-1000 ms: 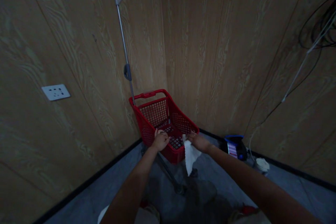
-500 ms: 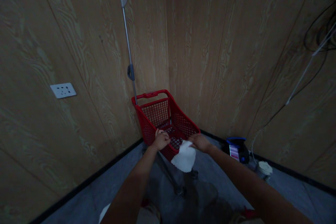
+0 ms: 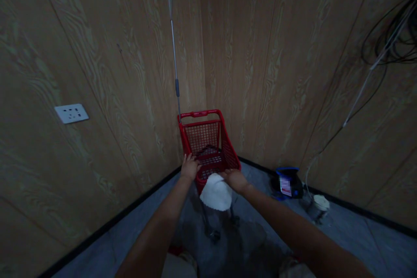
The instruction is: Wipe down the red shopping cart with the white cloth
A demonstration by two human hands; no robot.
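A small red plastic shopping cart [image 3: 230, 150] stands in the corner, its handle toward the walls and its front facing me. The basket has lattice sides. My left hand [image 3: 190, 167] lies at the front left rim, fingers apart. At the front right rim my right hand [image 3: 235, 180] is closed on a corner of a white cloth [image 3: 216, 193]. That cloth hangs over the cart's front edge and hides part of it. A thin metal pole [image 3: 175, 52] with a grey clip rises from the cart's back left corner.
Wood-grain wall panels [image 3: 130, 74] meet behind the cart. A socket plate [image 3: 71, 113] is on the left wall. To the right, a black and blue device with a lit screen [image 3: 285, 185] and a small pot [image 3: 319, 207] stand on the floor. Cables [image 3: 394, 43] hang at upper right.
The cart has turned so that its front faces me more squarely. The pole and its flat sign have swung with it. My left hand's fingers have spread; both hands have shifted left.
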